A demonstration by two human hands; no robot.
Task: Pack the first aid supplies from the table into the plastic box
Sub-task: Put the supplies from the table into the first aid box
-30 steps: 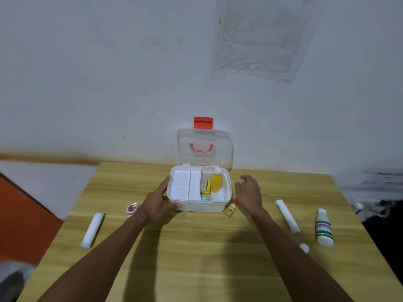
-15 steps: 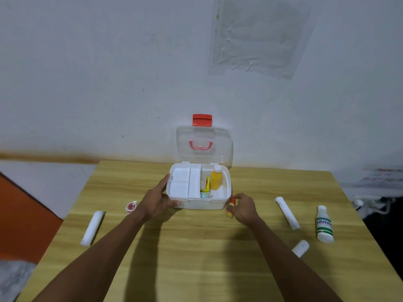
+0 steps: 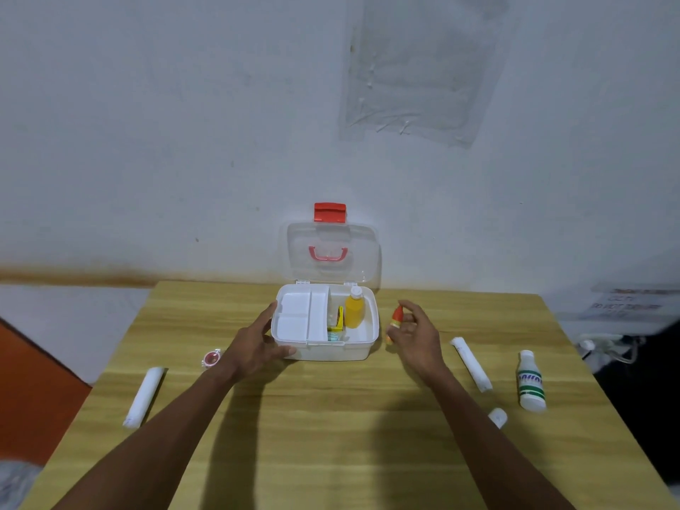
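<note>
- On the wooden bench (image 3: 331,436) by the white wall (image 3: 184,141), what changed?
- The right hand (image 3: 415,336) has lifted the small bottle (image 3: 396,314) and pinches it just beside the open box (image 3: 331,353). The left hand (image 3: 254,344) presses straight fingers against the box's left corner.
- What lies outside?
- Two long rolls, the left roll (image 3: 144,396) and the right roll (image 3: 471,363). One short roll (image 3: 498,417), one white bottle (image 3: 530,380), one pink tin (image 3: 211,358).
</note>
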